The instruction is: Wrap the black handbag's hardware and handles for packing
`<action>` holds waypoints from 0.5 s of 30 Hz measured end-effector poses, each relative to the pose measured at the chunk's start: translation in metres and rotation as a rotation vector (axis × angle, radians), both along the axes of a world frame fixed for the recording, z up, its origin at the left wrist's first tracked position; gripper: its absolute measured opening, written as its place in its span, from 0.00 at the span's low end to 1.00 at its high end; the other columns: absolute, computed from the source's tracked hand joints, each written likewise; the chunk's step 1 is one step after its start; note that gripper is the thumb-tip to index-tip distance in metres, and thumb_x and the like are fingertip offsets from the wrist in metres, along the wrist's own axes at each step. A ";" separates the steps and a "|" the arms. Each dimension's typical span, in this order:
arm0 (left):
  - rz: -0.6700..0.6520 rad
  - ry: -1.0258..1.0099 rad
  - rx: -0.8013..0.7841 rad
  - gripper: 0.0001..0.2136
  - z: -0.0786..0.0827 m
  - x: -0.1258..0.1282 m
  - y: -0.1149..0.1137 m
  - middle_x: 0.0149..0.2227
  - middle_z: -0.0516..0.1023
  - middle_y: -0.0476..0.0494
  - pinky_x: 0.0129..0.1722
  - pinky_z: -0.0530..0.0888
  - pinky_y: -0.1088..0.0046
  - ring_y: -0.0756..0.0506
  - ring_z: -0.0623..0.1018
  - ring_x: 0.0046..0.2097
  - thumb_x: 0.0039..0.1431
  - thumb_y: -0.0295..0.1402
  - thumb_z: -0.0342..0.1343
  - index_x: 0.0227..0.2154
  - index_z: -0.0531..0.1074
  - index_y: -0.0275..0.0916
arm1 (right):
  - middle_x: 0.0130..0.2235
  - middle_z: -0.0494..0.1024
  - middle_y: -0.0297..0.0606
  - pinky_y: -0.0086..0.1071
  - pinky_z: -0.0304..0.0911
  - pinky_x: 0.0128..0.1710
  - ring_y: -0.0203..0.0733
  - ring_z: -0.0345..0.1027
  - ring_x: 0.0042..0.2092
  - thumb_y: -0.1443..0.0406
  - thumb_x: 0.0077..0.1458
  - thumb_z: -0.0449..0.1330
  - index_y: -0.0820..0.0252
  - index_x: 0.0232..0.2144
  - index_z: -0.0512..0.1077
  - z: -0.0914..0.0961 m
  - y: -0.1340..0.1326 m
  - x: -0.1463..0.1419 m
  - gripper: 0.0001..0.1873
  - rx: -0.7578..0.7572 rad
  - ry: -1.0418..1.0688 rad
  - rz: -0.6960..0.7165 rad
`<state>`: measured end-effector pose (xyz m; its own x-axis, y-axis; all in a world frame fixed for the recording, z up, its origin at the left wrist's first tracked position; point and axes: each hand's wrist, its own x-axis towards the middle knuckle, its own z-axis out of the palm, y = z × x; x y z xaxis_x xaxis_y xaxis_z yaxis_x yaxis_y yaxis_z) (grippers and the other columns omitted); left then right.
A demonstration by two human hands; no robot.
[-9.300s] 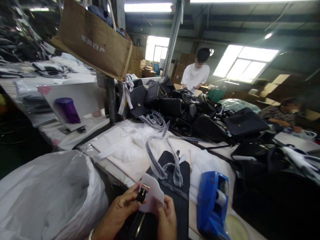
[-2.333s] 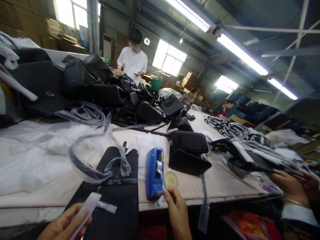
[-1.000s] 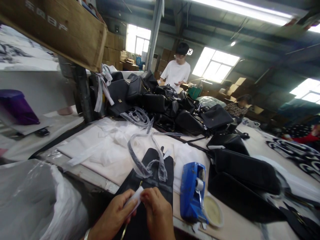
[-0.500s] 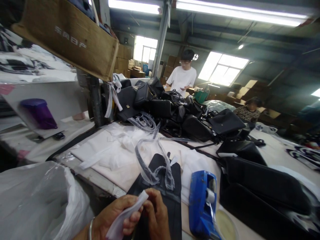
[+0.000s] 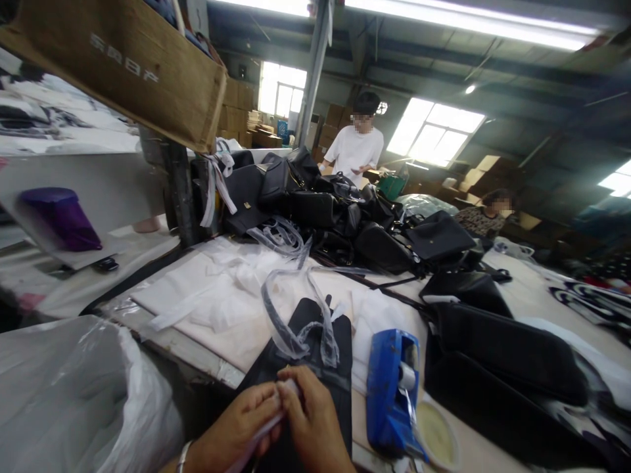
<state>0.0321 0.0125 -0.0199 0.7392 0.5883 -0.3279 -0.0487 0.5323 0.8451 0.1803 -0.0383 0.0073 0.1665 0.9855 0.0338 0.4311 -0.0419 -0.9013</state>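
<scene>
My left hand (image 5: 241,420), a bangle at its wrist, is closed around a folded thin white sheet (image 5: 261,432). Fingers of my right hand (image 5: 313,414) pinch the sheet's upper end, and much of the sheet is hidden between both hands. Beneath them lies a flat black bag (image 5: 340,391) on the table. Its straps (image 5: 277,325), wrapped in clear plastic, loop away across its far end. Just right of the bag stands a blue tape dispenser (image 5: 377,401) with a roll in it.
Thin white sheets (image 5: 211,282) cover part of the table (image 5: 236,345). Black bags (image 5: 315,207) are heaped behind, with larger ones (image 5: 513,368) at right. A round tub (image 5: 436,433) sits beside the dispenser. A plastic sack (image 5: 89,387) stands front left. A person (image 5: 357,148) stands beyond the heap.
My right hand has moved up against the left, and its fingers now cover the sheet's upper end, which stuck out before. The whole view has shifted slightly.
</scene>
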 end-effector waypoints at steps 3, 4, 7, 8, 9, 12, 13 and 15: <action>0.039 0.070 0.137 0.22 0.001 0.004 -0.003 0.24 0.68 0.50 0.20 0.57 0.79 0.54 0.64 0.21 0.60 0.52 0.51 0.39 0.71 0.35 | 0.29 0.74 0.32 0.27 0.55 0.30 0.37 0.67 0.31 0.63 0.62 0.53 0.57 0.30 0.71 0.001 0.011 -0.011 0.09 -0.018 -0.074 -0.043; 0.047 0.081 0.143 0.22 0.001 0.003 -0.003 0.25 0.69 0.50 0.20 0.58 0.79 0.54 0.65 0.21 0.60 0.53 0.51 0.40 0.71 0.35 | 0.27 0.73 0.31 0.27 0.54 0.29 0.36 0.66 0.29 0.63 0.62 0.53 0.57 0.29 0.70 0.000 0.015 -0.014 0.10 -0.025 -0.062 -0.060; 0.061 0.101 0.080 0.21 0.001 -0.005 -0.004 0.26 0.72 0.47 0.22 0.61 0.78 0.53 0.68 0.22 0.60 0.53 0.52 0.34 0.71 0.35 | 0.24 0.71 0.29 0.27 0.53 0.27 0.35 0.64 0.27 0.62 0.61 0.54 0.58 0.26 0.70 -0.008 0.023 -0.016 0.11 -0.013 -0.006 -0.097; 0.059 0.103 0.052 0.22 0.000 -0.009 -0.005 0.26 0.73 0.46 0.22 0.62 0.78 0.53 0.69 0.22 0.60 0.53 0.52 0.32 0.70 0.35 | 0.24 0.70 0.29 0.26 0.53 0.27 0.35 0.63 0.27 0.61 0.61 0.55 0.58 0.26 0.69 -0.012 0.024 -0.016 0.12 -0.007 0.018 -0.108; 0.057 0.101 0.027 0.22 -0.001 -0.013 -0.006 0.26 0.74 0.46 0.23 0.62 0.78 0.52 0.70 0.22 0.60 0.54 0.51 0.30 0.70 0.35 | 0.24 0.70 0.29 0.26 0.53 0.27 0.35 0.64 0.27 0.60 0.61 0.55 0.58 0.26 0.69 -0.015 0.024 -0.015 0.13 -0.001 0.048 -0.115; 0.087 0.085 -0.035 0.22 -0.005 -0.024 -0.010 0.27 0.75 0.45 0.25 0.65 0.76 0.51 0.71 0.24 0.61 0.53 0.50 0.33 0.71 0.35 | 0.29 0.74 0.32 0.27 0.58 0.28 0.37 0.67 0.30 0.53 0.63 0.51 0.58 0.36 0.71 -0.026 0.013 -0.017 0.16 -0.014 0.216 -0.133; 0.116 0.081 -0.057 0.22 -0.006 -0.027 -0.012 0.28 0.75 0.45 0.26 0.66 0.75 0.51 0.71 0.25 0.61 0.52 0.50 0.34 0.71 0.35 | 0.32 0.75 0.34 0.28 0.61 0.31 0.39 0.69 0.33 0.52 0.63 0.49 0.57 0.41 0.70 -0.030 0.007 -0.019 0.18 -0.025 0.278 -0.153; 0.184 0.074 -0.090 0.20 -0.007 -0.030 -0.016 0.30 0.75 0.45 0.29 0.68 0.75 0.50 0.72 0.27 0.62 0.50 0.51 0.37 0.72 0.35 | 0.39 0.77 0.37 0.30 0.64 0.37 0.42 0.72 0.40 0.50 0.64 0.47 0.55 0.49 0.67 -0.040 -0.006 -0.029 0.22 -0.037 0.368 -0.207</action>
